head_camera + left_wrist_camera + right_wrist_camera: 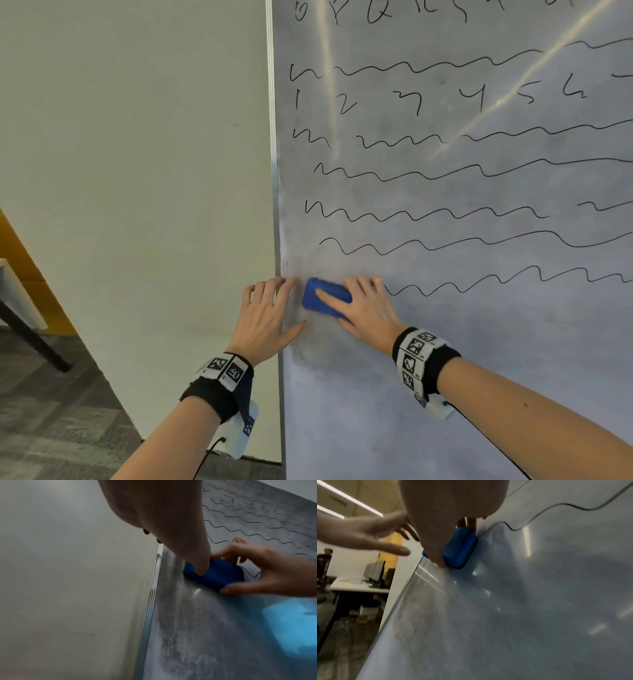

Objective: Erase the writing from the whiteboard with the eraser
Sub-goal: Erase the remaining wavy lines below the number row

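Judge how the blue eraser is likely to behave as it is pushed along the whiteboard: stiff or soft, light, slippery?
The eraser is probably light: the right hand holds it by thumb and fingertips. Its rounded edges suggest foam, slightly soft. It likely glides easily, since the whiteboard looks glossy.

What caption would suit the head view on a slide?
Right hand presses a blue block eraser onto the grey-smudged whiteboard; left hand rests at its edge.

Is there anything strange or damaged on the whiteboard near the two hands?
No damage shows. The whiteboard has grey marker smudges below the blue eraser, most plainly in the left wrist view. The lowest wavy line begins right beside the right hand.
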Motion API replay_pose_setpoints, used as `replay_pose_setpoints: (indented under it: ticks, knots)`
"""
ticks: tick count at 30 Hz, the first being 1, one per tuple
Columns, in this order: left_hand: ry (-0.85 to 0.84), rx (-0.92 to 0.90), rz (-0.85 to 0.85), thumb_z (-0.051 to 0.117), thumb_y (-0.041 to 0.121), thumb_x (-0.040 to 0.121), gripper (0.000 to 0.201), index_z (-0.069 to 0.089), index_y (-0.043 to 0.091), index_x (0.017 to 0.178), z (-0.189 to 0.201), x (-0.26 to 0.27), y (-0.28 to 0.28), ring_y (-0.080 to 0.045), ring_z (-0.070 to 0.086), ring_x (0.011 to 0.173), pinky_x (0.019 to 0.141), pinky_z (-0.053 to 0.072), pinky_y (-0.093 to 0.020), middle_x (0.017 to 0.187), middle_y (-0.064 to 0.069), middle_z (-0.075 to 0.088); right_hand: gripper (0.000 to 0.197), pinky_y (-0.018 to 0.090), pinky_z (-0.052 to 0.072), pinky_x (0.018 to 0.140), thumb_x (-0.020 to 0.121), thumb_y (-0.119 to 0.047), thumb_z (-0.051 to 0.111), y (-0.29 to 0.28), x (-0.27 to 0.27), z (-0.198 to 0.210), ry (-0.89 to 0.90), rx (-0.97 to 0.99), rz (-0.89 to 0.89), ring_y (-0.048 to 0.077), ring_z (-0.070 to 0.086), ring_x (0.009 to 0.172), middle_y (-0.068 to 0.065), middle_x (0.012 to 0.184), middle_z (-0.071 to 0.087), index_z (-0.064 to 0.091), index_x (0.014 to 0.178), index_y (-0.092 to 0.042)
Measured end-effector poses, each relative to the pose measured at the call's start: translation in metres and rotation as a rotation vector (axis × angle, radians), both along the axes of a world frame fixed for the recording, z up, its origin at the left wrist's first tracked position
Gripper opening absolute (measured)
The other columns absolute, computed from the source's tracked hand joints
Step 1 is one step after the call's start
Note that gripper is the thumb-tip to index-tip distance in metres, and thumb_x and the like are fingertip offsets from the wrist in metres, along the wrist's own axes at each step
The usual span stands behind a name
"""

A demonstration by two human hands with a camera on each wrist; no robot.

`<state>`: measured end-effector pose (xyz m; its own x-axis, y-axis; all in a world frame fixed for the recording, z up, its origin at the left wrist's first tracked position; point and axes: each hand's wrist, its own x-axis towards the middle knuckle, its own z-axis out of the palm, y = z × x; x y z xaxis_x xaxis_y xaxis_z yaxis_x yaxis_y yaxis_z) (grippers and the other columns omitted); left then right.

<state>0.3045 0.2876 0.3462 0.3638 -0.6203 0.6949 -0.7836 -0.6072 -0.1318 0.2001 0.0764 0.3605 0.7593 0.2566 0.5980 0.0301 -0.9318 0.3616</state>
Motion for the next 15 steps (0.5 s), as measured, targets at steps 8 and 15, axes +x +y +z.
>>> replay_pose_setpoints:
  ticks: [8, 15]
  knots:
    - [-0.019, 0.004, -0.025, 0.055, 0.063, 0.076, 0.079, 0.047, 0.012, 0.137, 0.000, -0.004, -0.009, -0.027, 0.054, 0.097, 0.088, 0.035, -0.039, 0.119, -0.008, 0.053, 0.070, 0.038, 0.027, 0.070, 0.067, -0.031, 0.076, -0.016, -0.005, 0.016, -0.077, 0.024, -0.048, 0.025, 0.039, 0.080, 0.009, 0.093, 0.045, 0.050, 0.132, -0.032]
    - [-0.027, 0.015, -0.040, 0.056, 0.064, 0.076, 0.080, 0.049, 0.012, 0.136, 0.003, -0.007, -0.013, -0.027, 0.053, 0.096, 0.086, 0.035, -0.038, 0.118, -0.008, 0.053, 0.072, 0.039, 0.029, 0.072, 0.065, -0.029, 0.077, -0.027, -0.016, 0.016, -0.046, -0.021, -0.045, 0.027, 0.042, 0.083, 0.009, 0.095, 0.046, 0.049, 0.132, -0.032]
